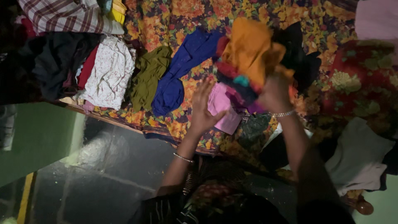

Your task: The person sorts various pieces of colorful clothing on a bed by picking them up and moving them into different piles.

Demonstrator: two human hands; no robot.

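From the head camera, the right hand (275, 91) is clenched on a bunched orange cloth (251, 49), lifted above the bed (166, 25) with its flowered cover, the bundle rising up and away from the wrist. The left hand (203, 108) is released, fingers spread, palm turned toward the bundle just to its right and near a pink cloth (222, 108). A blue garment (178, 74) and an olive garment (149, 76) lie further left, well apart from the hands.

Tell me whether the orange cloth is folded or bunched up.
Bunched up, not folded: the orange cloth hangs crumpled from the raised right hand, blurred, above the floral bedsheet.
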